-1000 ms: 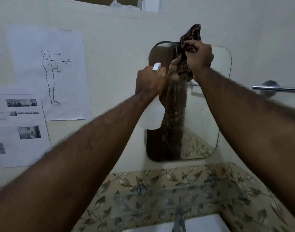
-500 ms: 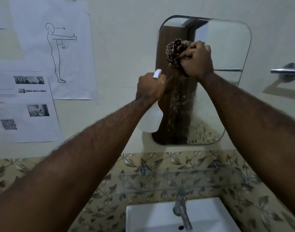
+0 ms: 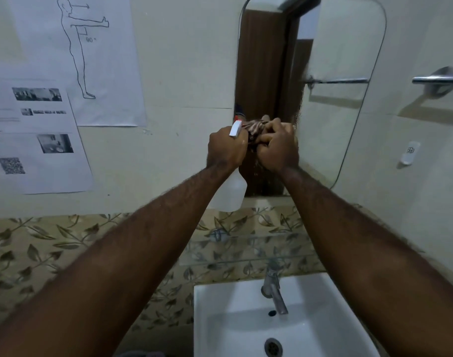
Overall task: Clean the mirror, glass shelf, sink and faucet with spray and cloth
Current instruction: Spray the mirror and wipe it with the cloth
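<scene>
A rounded mirror hangs on the wall, wet with droplets in its lower middle. My left hand grips a white spray bottle by the neck, its nozzle up beside the mirror's left edge. My right hand presses a bunched dark patterned cloth against the lower part of the mirror. Below, a glass shelf sits on metal brackets over a white sink with a metal faucet.
Paper sheets with a figure drawing and photos are taped to the wall at left. A metal towel bar juts from the wall at right, a small white wall fitting below it. A leaf-patterned tile band runs behind the sink.
My right hand has dragged the cloth down the mirror from its top to its lower part. The view has tilted downward, bringing the sink and faucet into sight. The left hand stayed beside the mirror.
</scene>
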